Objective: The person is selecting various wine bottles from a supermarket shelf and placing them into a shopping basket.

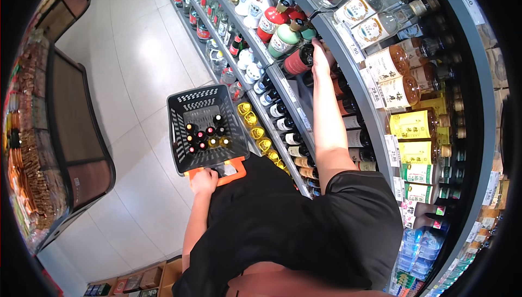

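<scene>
My left hand (204, 181) is closed around the orange handle (240, 171) of a black plastic shopping basket (175, 131). Several dark bottles with coloured caps (200, 134) stand upright in the basket. On the other side my right hand (320, 58) reaches into a shelf and is at the end of a dark wine bottle with a red label (294, 63). The bottle lies on its side; my fingers are partly hidden behind it. Beside it on the shelf are a green bottle (283, 40) and a red bottle (270, 23).
Grey shelves (355, 66) of bottles curve along the right, with clear liquor bottles (369, 29) and yellow-labelled bottles (412, 125) on an upper level. Yellow oil-coloured bottles (257, 133) stand low beside the basket. Left, across the tiled floor (138, 72), is a display unit (77, 113) with packaged goods.
</scene>
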`<action>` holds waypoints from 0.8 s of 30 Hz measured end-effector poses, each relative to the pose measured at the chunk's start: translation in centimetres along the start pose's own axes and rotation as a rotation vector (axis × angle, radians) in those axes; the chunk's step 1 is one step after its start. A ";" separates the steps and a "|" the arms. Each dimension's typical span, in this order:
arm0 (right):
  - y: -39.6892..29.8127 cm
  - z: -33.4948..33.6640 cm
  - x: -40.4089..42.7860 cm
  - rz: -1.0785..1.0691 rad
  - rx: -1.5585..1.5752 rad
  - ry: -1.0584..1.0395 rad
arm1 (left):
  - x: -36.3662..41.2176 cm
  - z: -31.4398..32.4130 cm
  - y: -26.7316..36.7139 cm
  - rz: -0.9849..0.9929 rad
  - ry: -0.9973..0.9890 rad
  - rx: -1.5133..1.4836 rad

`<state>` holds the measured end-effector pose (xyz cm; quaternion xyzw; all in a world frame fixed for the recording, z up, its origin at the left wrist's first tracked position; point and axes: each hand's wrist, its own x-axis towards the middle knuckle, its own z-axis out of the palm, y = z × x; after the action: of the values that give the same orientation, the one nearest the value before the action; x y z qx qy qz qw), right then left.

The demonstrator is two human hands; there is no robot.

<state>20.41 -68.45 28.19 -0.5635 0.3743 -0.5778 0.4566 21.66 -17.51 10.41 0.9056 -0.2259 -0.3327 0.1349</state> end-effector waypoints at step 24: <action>-10.1 -0.7 -12.1 -0.869 -0.118 -0.741 | 0.0 -0.3 0.2 -0.005 0.031 0.031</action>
<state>18.02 -53.91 33.97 -0.8551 -0.0453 -0.4544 0.2456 21.78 -17.68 10.69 0.9132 -0.2266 -0.3154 0.1236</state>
